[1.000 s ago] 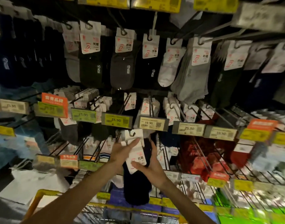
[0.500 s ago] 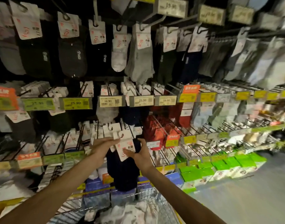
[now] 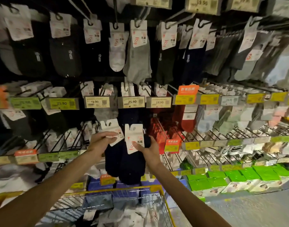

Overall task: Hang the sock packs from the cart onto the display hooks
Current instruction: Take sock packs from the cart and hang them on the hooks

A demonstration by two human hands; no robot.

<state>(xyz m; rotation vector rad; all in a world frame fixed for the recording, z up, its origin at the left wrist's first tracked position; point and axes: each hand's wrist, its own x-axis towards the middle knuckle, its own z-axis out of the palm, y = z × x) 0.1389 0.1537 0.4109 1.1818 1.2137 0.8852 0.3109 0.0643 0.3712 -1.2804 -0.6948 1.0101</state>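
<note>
I hold two dark navy sock packs with white header cards in front of the sock wall. My left hand (image 3: 100, 141) pinches the card of the left sock pack (image 3: 113, 133). My right hand (image 3: 147, 149) grips the right sock pack (image 3: 134, 138), thumb across its card. Both packs hang side by side below the price tags, their dark socks (image 3: 127, 164) dangling over the wire cart (image 3: 158, 190). More pale sock packs (image 3: 132, 217) lie in the cart. Display hooks (image 3: 158, 128) with hung packs stick out of the wall just behind my hands.
Rows of hung socks fill the wall above, with price tags (image 3: 131, 102) on the hook ends. Red sock packs (image 3: 173, 136) hang to the right. Green boxes (image 3: 238, 177) line the low shelf at right. Grey floor (image 3: 255, 210) shows at bottom right.
The packs were held together as one bundle; now they are split, one in each hand. The view has swung right and closer to the wall.
</note>
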